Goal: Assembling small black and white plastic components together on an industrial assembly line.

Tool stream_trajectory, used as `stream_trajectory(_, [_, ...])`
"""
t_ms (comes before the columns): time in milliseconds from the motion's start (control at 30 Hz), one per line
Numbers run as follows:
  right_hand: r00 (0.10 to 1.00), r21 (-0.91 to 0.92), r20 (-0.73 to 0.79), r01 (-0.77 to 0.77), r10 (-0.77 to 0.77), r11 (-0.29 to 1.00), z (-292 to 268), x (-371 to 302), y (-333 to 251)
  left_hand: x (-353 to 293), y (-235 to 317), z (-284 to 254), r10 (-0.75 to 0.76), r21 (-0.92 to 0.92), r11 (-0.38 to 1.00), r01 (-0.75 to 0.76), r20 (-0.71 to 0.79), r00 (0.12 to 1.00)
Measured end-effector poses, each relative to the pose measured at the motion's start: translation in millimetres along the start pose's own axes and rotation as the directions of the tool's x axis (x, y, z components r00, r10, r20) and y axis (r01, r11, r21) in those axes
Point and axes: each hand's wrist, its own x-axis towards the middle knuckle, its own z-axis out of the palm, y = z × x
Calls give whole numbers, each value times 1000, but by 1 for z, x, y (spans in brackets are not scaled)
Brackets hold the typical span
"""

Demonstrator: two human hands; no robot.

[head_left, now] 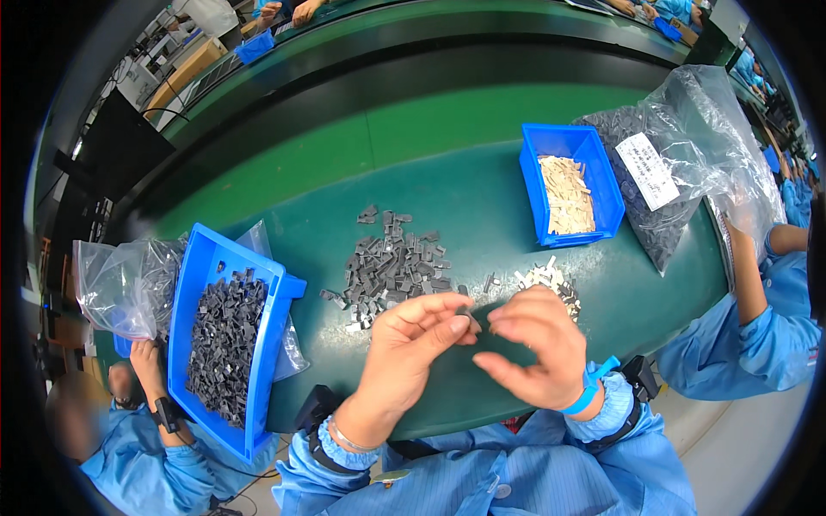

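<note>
Over the near middle of the table, my left hand (411, 353) pinches a small dark grey part (464, 311) between thumb and fingers. Most of that part is hidden by the fingertips. Close to its right side is my right hand (544, 348), with thumb and fingers apart and nothing visible between them. A loose heap of small dark grey parts (396, 262) lies just beyond my left hand. Past my right hand is a smaller pile of pale, flat little pieces (546, 277).
A blue bin (280, 297) of small black parts stands at left, beside a clear plastic bag (116, 288). Right of the far middle sits a blue bin (535, 185) of pale pieces, next to a bag of dark parts (645, 146). Co-workers' arms (750, 279) flank both sides.
</note>
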Motion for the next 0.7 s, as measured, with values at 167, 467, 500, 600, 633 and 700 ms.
stream_trajectory(167, [955,-152,44,296,-293,943,6,-6,3,-11,-7,9,-122,-273,956,103,-52,991])
stream_trajectory(467, [998,127,-28,-58,62,990,1,-14,-3,-21,-14,20,22,-94,995,-30,-88,996])
stream_trajectory(500, [974,291,-47,-199,222,936,0,-16,-3,-23,-14,21,17,-93,995,-25,-85,996])
stream_trajectory(600, [877,647,23,-379,480,661,5,-20,-10,-25,-13,20,280,318,909,-270,15,960])
stream_trajectory(633, [874,675,88,-405,478,617,4,-21,-9,-25,-12,17,324,437,839,-324,78,943])
stream_trajectory(700, [856,711,112,-424,504,561,4,-23,-10,-24,-13,15,353,541,753,-375,148,924])
